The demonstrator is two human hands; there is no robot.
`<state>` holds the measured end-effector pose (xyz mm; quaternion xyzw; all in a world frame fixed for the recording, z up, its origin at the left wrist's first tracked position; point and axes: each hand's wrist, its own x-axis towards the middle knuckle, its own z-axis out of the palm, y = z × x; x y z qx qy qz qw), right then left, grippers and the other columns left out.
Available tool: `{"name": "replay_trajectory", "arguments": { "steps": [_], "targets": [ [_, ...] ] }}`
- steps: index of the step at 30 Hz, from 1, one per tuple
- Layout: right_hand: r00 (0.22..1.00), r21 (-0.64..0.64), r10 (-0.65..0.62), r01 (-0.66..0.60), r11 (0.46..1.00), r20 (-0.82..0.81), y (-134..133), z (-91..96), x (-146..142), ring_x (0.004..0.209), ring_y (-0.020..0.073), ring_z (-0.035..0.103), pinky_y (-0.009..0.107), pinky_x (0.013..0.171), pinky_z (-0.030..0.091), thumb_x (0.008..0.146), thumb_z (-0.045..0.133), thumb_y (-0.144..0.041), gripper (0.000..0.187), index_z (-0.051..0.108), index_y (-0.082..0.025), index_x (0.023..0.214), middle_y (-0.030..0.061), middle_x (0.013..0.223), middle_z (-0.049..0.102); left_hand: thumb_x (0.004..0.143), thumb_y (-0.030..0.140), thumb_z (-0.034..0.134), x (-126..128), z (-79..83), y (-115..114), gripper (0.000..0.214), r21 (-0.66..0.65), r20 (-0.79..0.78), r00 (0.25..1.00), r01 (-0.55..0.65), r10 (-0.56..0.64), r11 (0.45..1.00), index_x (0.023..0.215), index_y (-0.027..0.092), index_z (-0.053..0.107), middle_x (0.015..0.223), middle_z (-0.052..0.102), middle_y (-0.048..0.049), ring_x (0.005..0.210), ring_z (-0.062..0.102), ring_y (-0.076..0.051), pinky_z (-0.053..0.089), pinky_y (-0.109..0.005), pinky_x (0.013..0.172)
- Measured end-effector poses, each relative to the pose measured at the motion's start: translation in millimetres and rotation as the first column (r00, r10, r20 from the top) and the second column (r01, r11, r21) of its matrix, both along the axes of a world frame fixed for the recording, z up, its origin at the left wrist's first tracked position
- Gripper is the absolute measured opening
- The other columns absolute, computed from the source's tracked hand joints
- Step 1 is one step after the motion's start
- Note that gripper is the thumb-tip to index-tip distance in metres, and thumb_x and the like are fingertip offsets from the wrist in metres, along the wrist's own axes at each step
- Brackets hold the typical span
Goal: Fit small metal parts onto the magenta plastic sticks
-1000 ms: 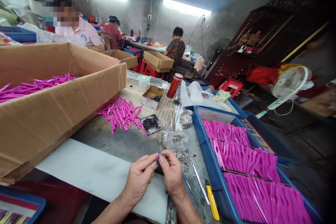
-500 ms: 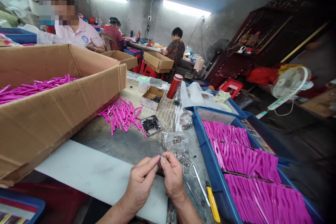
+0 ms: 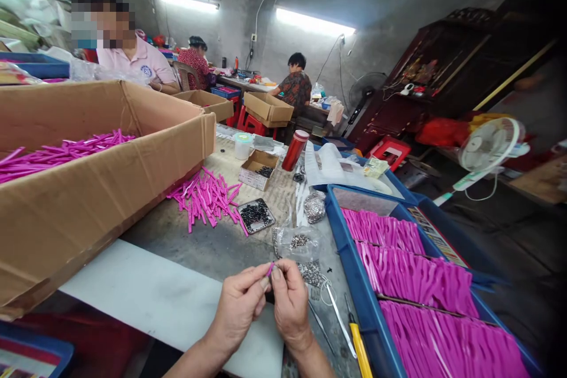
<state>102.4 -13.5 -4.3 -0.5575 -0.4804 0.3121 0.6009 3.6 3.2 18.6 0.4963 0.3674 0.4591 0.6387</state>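
Since the earlier frame: view shifted slightly, most desk items and background now a little lower in the frame; purple strip (image 3: pixel 270 269) turned from near upright to a slant; both hands kept at almost the same spot, lower centre.

Hands: left hand (image 3: pixel 239 301), thumb and forefinger pinched on the purple strip; right hand (image 3: pixel 290 301), fingertips drawn together at the strip's upper end, what lies between them hidden. Hands nearly touching, above the right end of a white board (image 3: pixel 177 295).

Desk (image 3: pixel 212 257), grey, worn, middle of frame. On it:
- Cardboard box (image 3: pixel 110 189), large, left; purple strips inside.
- Heap of purple strips (image 3: pixel 206 198), loose, just beside the box.
- Black parts (image 3: pixel 256 212), in a shallow square dish, centre.
- Small carton (image 3: pixel 252 179), open, dark parts inside; behind the dish.
- Lidded tub (image 3: pixel 243 146), translucent; red flask (image 3: pixel 295 152), tilted in view.
- Bags of small metal parts (image 3: pixel 299 242), clear plastic, right of centre.
- White-handled tool (image 3: pixel 340 319); yellow-handled screwdriver (image 3: pixel 361 348), lower right.

Blue tray (image 3: pixel 348 254), right: purple pieces (image 3: pixel 425 283) packed in three rows.

Background: three seated people, upper left to upper middle; white fan (image 3: pixel 489 147), right.
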Motion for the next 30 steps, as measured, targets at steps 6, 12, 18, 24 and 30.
{"name": "replay_trajectory", "arguments": {
  "steps": [6,12,18,24,30],
  "targets": [
    [0.998,0.006,0.039,-0.039,0.999,-0.054,0.4,6.7,-0.3,0.052,0.0096,0.037,0.020,0.047,0.033,0.080,0.039,-0.034,0.020,0.043,-0.018,0.068,-0.0045,0.057,0.037,0.069,0.022,0.055,0.5,-1.1,0.6,0.022,0.227,-0.055,0.997,-0.031,0.045,0.974,0.086,0.017,0.068,0.060,0.048,-0.0013,0.048,0.043,-0.008,0.037,-0.017,0.039],
    [1.000,0.026,-0.018,0.017,1.000,0.022,0.9,3.4,0.4,0.053,0.0098,0.040,0.020,0.049,0.034,0.080,0.040,-0.032,0.018,0.045,-0.018,0.070,-0.0038,0.058,0.041,0.071,0.026,0.052,3.3,-1.7,0.6,0.027,0.057,-0.025,1.000,0.015,-0.013,0.998,0.090,0.014,0.066,0.058,0.041,0.0022,0.034,0.033,-0.002,0.026,-0.015,0.029],
    [0.997,0.009,0.037,-0.037,0.999,-0.071,0.6,2.9,0.2,0.051,0.0095,0.037,0.020,0.047,0.033,0.080,0.039,-0.034,0.020,0.042,-0.018,0.067,-0.0047,0.057,0.037,0.071,0.022,0.053,-2.1,-2.6,-0.5,0.024,0.332,-0.087,0.994,-0.030,0.062,0.943,0.090,0.018,0.067,0.062,0.051,-0.0020,0.055,0.048,-0.011,0.043,-0.021,0.050],
    [0.997,0.025,-0.011,0.009,1.000,0.076,-0.3,2.4,1.8,0.051,0.0104,0.040,0.021,0.048,0.034,0.080,0.040,-0.032,0.019,0.045,-0.018,0.069,-0.0037,0.057,0.041,0.073,0.027,0.050,1.9,-3.2,0.3,0.028,0.042,-0.027,0.999,0.030,-0.029,0.999,0.091,0.013,0.065,0.059,0.042,0.0015,0.034,0.031,-0.002,0.025,-0.016,0.029],
    [0.998,0.022,0.011,-0.009,1.000,-0.056,-2.1,2.3,-1.9,0.048,0.0092,0.034,0.019,0.043,0.031,0.080,0.038,-0.034,0.022,0.040,-0.019,0.064,-0.0052,0.054,0.033,0.074,0.021,0.049,-0.9,-2.1,-3.5,0.024,0.415,-0.120,0.990,-0.021,0.077,0.910,0.091,0.018,0.066,0.061,0.048,-0.0020,0.057,0.048,-0.012,0.041,-0.023,0.053]
  ]
}}
